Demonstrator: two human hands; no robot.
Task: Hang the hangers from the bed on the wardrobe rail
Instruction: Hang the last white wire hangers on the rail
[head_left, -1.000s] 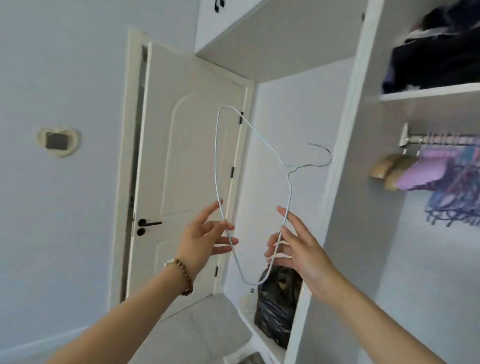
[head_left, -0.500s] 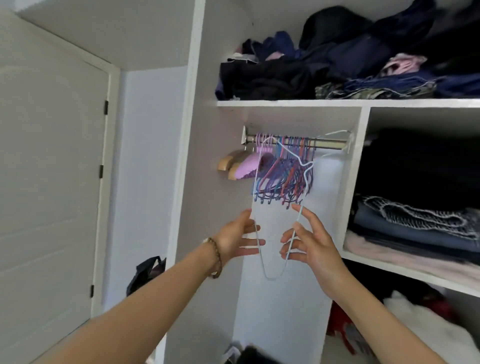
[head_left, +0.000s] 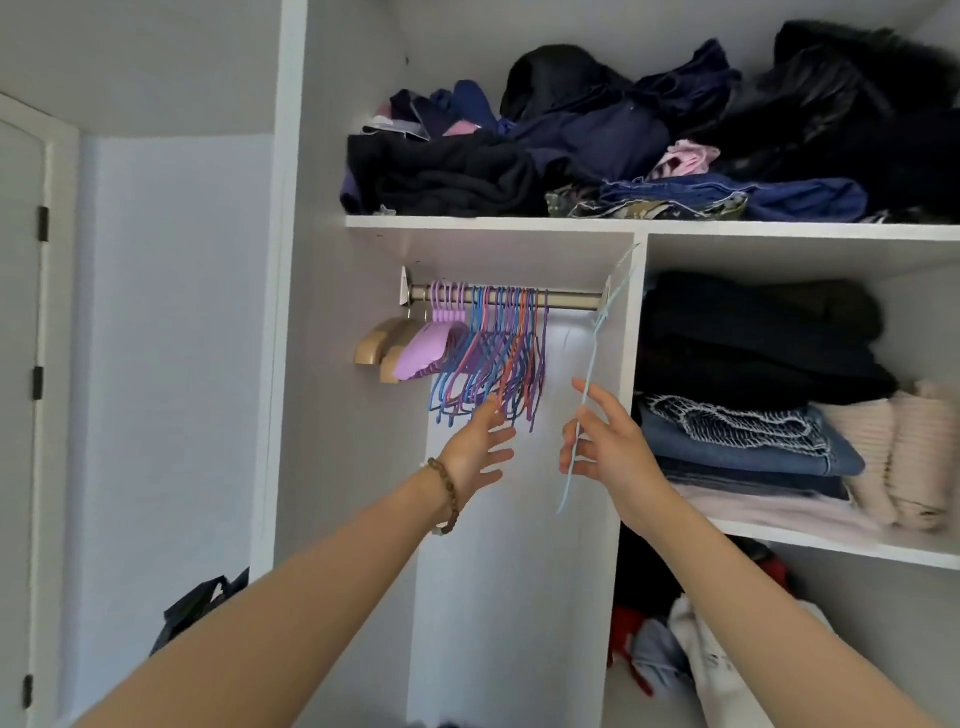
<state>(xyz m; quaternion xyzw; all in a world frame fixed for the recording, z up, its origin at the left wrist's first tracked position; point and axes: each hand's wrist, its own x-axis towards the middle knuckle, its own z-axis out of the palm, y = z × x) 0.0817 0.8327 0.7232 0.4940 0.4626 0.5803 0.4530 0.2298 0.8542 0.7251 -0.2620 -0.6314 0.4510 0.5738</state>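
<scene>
A thin light-blue wire hanger (head_left: 592, 358) is raised edge-on inside the wardrobe, its hook up by the right end of the metal rail (head_left: 571, 300), close to the white partition. My right hand (head_left: 608, 441) holds the hanger's lower part between thumb and fingers. My left hand (head_left: 480, 447) is open with spread fingers, off the hanger, just below the bunch of coloured hangers (head_left: 498, 358) on the rail's left and middle part. I cannot tell whether the hook rests on the rail.
Tan and purple thick hangers (head_left: 400, 348) hang at the rail's left end. Dark clothes (head_left: 597, 150) fill the top shelf, folded jeans and knitwear (head_left: 753, 441) the right shelves. A black bag (head_left: 202, 608) sits on the floor at left, by a white door (head_left: 21, 364).
The view swung from the door to the wardrobe. My left hand let go of the hanger. My right hand turned it edge-on and lifted it towards the rail's right end.
</scene>
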